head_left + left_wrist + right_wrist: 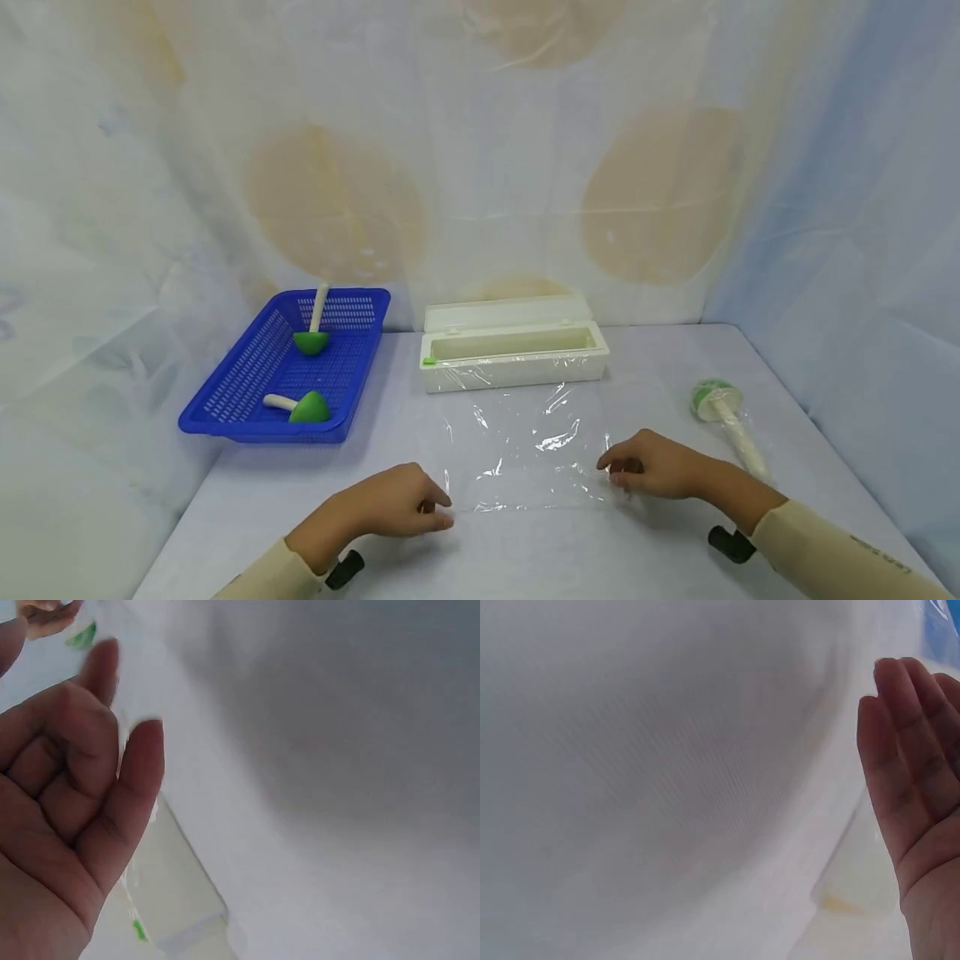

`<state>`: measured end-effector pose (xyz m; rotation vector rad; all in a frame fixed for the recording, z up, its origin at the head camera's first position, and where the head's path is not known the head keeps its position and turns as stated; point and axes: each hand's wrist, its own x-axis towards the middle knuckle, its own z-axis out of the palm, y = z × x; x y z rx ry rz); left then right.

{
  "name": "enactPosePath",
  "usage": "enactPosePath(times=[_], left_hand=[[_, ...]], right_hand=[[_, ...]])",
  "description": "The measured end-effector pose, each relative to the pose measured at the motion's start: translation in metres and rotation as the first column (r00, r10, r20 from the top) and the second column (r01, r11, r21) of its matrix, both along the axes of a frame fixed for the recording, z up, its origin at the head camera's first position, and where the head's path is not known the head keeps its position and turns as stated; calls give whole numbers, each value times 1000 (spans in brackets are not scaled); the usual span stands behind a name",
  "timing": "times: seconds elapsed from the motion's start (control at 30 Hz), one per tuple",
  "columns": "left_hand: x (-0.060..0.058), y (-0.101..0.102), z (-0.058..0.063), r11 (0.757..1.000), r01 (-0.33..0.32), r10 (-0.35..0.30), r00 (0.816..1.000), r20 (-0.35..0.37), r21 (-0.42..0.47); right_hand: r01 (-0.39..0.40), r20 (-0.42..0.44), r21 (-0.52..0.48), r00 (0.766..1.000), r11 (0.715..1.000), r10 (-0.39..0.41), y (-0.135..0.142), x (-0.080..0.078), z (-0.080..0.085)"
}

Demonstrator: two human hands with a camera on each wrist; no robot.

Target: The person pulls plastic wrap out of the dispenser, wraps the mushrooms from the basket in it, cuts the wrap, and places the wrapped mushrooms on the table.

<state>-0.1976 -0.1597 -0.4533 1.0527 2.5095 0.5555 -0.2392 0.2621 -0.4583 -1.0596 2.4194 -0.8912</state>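
A clear sheet of cling film [517, 458] stretches toward me from the front of a white film dispenser box [517, 371]. At the sheet's near left corner is my left hand [397, 500], with a visible gap between thumb and index finger. My right hand [652, 465] is at the right edge, its index finger and thumb apart and overlapping the film. In the right wrist view its fingers [904, 727] look fairly straight; the thumb is out of sight. Beyond the right hand lies a green-capped, white-stemmed mushroom-shaped object [731, 421], apparently wrapped in film.
At the left stands a blue plastic basket [217, 427] holding a green mushroom-shaped piece [311, 408] and a second one, stem up [311, 340]. The dispenser's lid [510, 312] is raised at the back. Patterned sheeting [495, 167] encloses the white table.
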Motion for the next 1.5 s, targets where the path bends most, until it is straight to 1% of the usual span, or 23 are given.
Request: enactPosePath(times=[0.07,0.13,0.2,0.23,0.27,0.3,0.33,0.37,0.43,0.47,0.5,0.53,0.57,0.6,0.67,0.73,0.83,0.9,1.0,1.1,1.13,1.33,1.5], left_hand=[[-5,-3,6,998,-51,49,997,64,23],[-16,-6,11,992,-113,107,989,104,61],[-32,-8,14,972,-205,194,976,98,117],[-42,-9,14,953,-261,254,965,66,153],[-52,-8,13,923,-332,331,943,37,194],[-62,-8,12,881,-404,416,909,2,247],[-71,-7,10,825,-478,508,861,-23,302],[-80,-7,7,757,-551,600,799,-39,351],[-96,-5,-1,600,-667,748,664,-13,442],[-102,-5,-4,520,-707,797,604,26,478],[-108,-5,-9,453,-734,831,554,61,506],[-113,-5,-13,392,-754,852,514,102,526],[-118,-4,-17,342,-773,863,483,147,535],[-122,-3,-21,304,-785,864,465,190,540],[-128,-1,-28,249,-803,852,448,272,541],[-132,2,-35,214,-814,825,447,346,541],[-134,6,-43,180,-818,785,454,422,546],[-134,9,-47,166,-814,772,459,440,557],[-137,11,-48,166,-809,770,463,438,563],[-144,11,-46,169,-814,763,465,449,556],[-147,11,-44,163,-819,758,461,461,550],[-162,6,-39,119,-819,746,446,494,561],[-166,6,-38,98,-826,733,437,520,556]], right_hand=[[89,48,-30,995,996,-87,4,-10,3],[208,67,-65,977,976,-203,8,-22,7],[343,58,-103,939,934,-339,11,-37,10],[408,42,-138,913,902,-406,12,-44,11],[468,22,-163,882,868,-471,12,-51,12],[520,18,-199,850,831,-527,12,-58,13],[563,18,-231,818,794,-575,11,-65,12],[599,22,-262,788,757,-615,10,-72,11],[652,57,-316,739,690,-671,4,-85,6],[673,88,-333,720,661,-688,1,-90,3],[693,120,-346,701,632,-703,-3,-95,1],[710,144,-354,685,609,-715,-6,-99,-2],[727,170,-357,668,586,-725,-9,-102,-5],[744,195,-359,650,563,-735,-13,-104,-7],[778,269,-360,615,515,-742,-19,-108,-11],[812,348,-346,577,471,-739,-24,-111,-15],[856,456,-304,516,418,-725,-29,-115,-21],[870,479,-278,494,408,-726,-31,-115,-24],[886,497,-268,463,378,-734,-31,-115,-27],[897,501,-272,441,349,-745,-31,-114,-27],[900,503,-273,434,338,-747,-31,-114,-27],[899,490,-296,434,324,-756,-35,-115,-22],[901,502,-303,427,310,-752,-37,-116,-20]])
